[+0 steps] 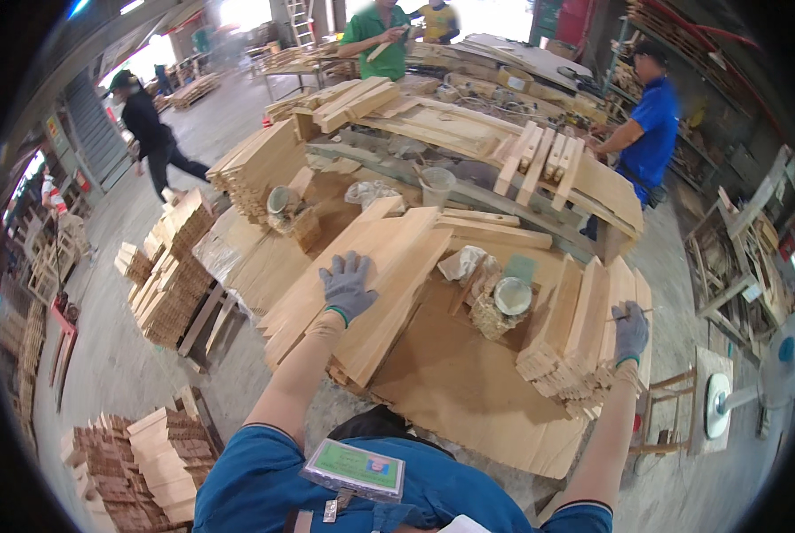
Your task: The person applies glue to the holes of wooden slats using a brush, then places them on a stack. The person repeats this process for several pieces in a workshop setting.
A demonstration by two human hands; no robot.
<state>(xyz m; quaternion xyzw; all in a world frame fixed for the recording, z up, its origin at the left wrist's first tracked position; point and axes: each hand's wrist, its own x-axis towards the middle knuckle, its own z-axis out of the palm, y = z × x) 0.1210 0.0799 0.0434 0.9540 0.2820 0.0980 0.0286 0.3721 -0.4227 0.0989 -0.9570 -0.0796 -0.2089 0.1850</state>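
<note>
Badge: rectangular card in a clear sleeve, green face with a small pale patch near its right end, white border; clipped at the chest of the person's blue shirt, bottom centre of the view, slightly tilted.

Wall signs: a few small pale rectangular plates on the grey wall at far left, beside the roller shutter; colours hard to make out at this distance, possibly white with green.

Plastic wrappers: one crumpled clear bag on the worktop near the translucent cup; another crumpled pale wrapper among the boards, just left of the round white tub.
</note>
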